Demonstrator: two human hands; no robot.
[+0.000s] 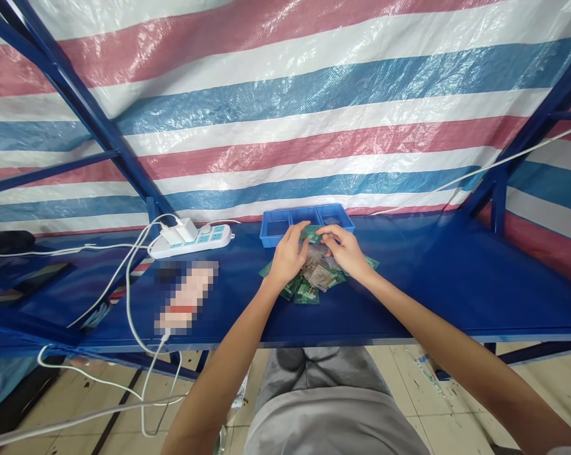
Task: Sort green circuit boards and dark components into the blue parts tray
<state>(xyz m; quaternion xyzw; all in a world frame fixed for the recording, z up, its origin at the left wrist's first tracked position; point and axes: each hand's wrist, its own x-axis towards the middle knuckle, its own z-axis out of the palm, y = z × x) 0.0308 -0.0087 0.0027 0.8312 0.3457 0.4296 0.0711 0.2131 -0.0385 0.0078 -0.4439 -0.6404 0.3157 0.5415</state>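
On the blue table lies a loose pile of small clear and green packets (pixel 317 275). Over the pile's left side is my left hand (pixel 291 253), with its fingers curved around the edge of a green packet (pixel 312 234). My right hand (pixel 344 250) faces it from the right, its thumb and index finger closed at the same packet's right edge. Just behind both hands stands a blue tray (pixel 276 240) with three compartments. The fingers partly cover the packet and the tray's front.
A white power strip (pixel 195 245) with chargers and cables sits at the back left. In front of it lies a blurred-out phone-like item (pixel 189 298) on a cable. Blue frame posts (pixel 498 202) and a striped tarp (pixel 313 145) stand behind the table (pixel 446 284).
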